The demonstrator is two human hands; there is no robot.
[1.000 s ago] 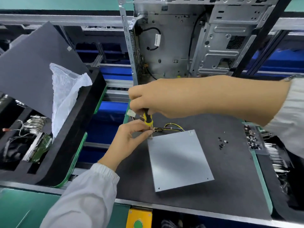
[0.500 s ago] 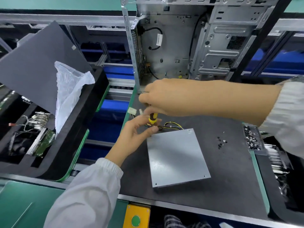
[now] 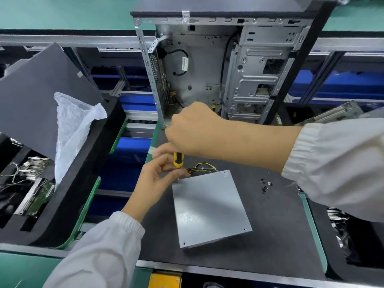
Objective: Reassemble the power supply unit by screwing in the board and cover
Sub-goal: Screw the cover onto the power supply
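The grey power supply unit [image 3: 207, 206] lies cover-up on the dark mat [image 3: 270, 235], its yellow and black cables [image 3: 204, 168] spilling from the far edge. My right hand [image 3: 193, 129] grips the handle of a yellow and black screwdriver [image 3: 178, 160] held upright over the unit's far left corner. My left hand [image 3: 160, 179] pinches the screwdriver's shaft just above that corner. The tip and the screw are hidden by my fingers. Several small black screws [image 3: 265, 185] lie loose on the mat to the right of the unit.
An open computer case [image 3: 218, 75] stands upright behind the mat. On the left a black foam tray [image 3: 68, 194] holds parts and a white plastic bag [image 3: 72, 125], with a grey sheet [image 3: 39, 100] leaning over it. Another parts tray [image 3: 353, 235] sits at the right.
The view has tilted and shifted slightly. Both hands stay at the unit's far left corner; my right hand has turned a little on the screwdriver handle.
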